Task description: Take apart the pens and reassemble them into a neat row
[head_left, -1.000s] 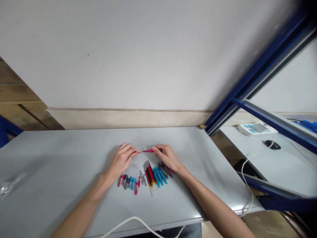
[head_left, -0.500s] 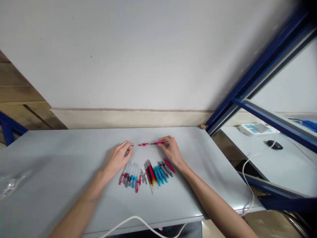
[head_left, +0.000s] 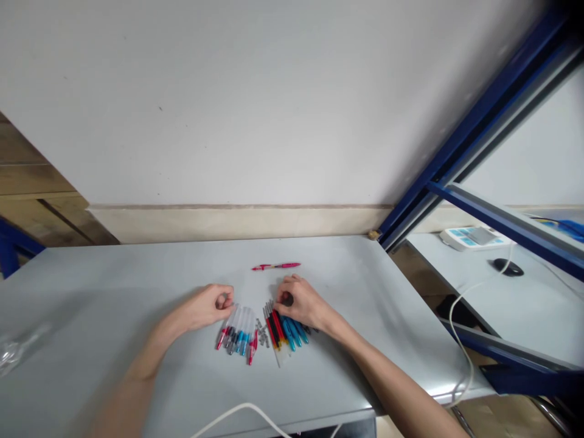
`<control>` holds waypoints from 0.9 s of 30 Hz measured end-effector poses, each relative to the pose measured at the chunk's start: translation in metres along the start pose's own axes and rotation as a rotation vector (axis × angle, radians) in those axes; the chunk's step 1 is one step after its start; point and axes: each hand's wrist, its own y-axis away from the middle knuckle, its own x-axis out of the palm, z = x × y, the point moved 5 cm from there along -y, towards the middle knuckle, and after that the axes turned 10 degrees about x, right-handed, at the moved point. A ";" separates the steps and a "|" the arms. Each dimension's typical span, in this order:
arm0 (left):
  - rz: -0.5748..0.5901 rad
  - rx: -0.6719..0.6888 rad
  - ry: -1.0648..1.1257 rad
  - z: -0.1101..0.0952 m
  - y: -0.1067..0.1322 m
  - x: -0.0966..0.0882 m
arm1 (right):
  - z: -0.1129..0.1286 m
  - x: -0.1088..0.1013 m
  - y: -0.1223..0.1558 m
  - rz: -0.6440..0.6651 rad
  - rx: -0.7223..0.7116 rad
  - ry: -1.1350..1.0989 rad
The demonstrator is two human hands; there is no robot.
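Note:
My left hand (head_left: 212, 307) has thumb and index finger pinched at the upper end of the leftmost clear pen barrel (head_left: 238, 317), in a row of barrels with red, black and blue tips. With thumb and fingers closed, my right hand (head_left: 296, 301) grips the top of a pen refill (head_left: 276, 325) in a bunch of red and black ones. Blue pen barrels (head_left: 292, 333) lie just right of the refills, partly under that hand. Small grey springs (head_left: 262, 333) are heaped between the two rows. Farther back lies an assembled-looking pink pen (head_left: 276, 266), touched by neither hand.
A grey table (head_left: 150, 267) meets a white wall at the back. Crumpled clear plastic (head_left: 11, 356) lies at the left. A white cable (head_left: 249, 404) crosses the front edge. Blue frame posts (head_left: 456, 121) stand right, with a black mouse (head_left: 508, 267) on another table beyond.
My right hand has let go of the pink pen and moved toward me to the refills. My left hand has come nearer to the clear barrels and closed its fingers.

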 end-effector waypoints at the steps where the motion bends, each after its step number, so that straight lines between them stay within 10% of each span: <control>1: -0.012 -0.001 -0.033 -0.001 0.000 0.000 | 0.000 0.001 0.000 0.011 0.010 0.015; 11: -0.235 0.060 -0.503 -0.021 -0.008 -0.006 | 0.010 0.012 0.002 -0.116 0.052 0.329; 27: -0.393 0.361 -0.487 -0.028 -0.016 0.007 | 0.008 0.015 -0.005 -0.166 0.113 0.309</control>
